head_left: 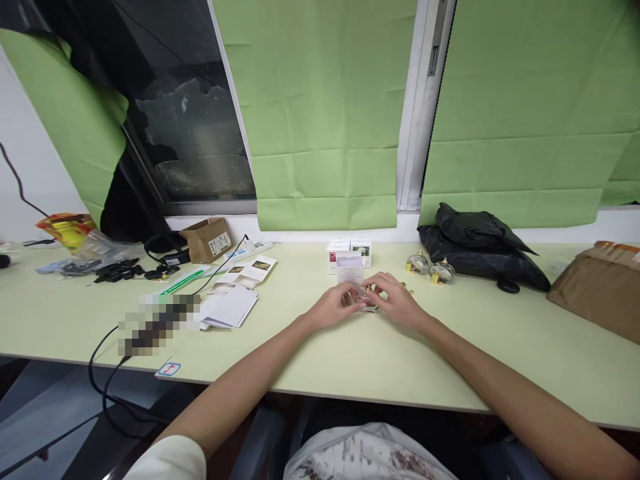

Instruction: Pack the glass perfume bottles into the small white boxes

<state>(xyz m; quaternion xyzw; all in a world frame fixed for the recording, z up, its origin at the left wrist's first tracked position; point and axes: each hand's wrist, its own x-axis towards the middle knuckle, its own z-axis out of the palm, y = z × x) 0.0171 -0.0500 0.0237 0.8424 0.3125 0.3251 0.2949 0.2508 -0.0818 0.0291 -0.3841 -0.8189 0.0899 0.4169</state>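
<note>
Diffuse, fairly bright light is covering the table [310,357] evenly; its source is lying outside the view. Soft, weak shadows are forming beneath the hands [331,308]. The window glass [195,127] is appearing dark. Wide-angle distortion is stretching the brown box [597,290] at the right edge. A pixelated patch [157,327] is masking detail on the left side. Fine detail between the hands is appearing soft.

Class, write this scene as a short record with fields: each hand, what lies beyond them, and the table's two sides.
Left hand: at a small clear object
Right hand: at the same object; exact grip unclear
Beyond hands: small white boxes
Right side: gold-trimmed glass bottles, black bags, brown package
Left side: white papers, small cardboard box
</note>
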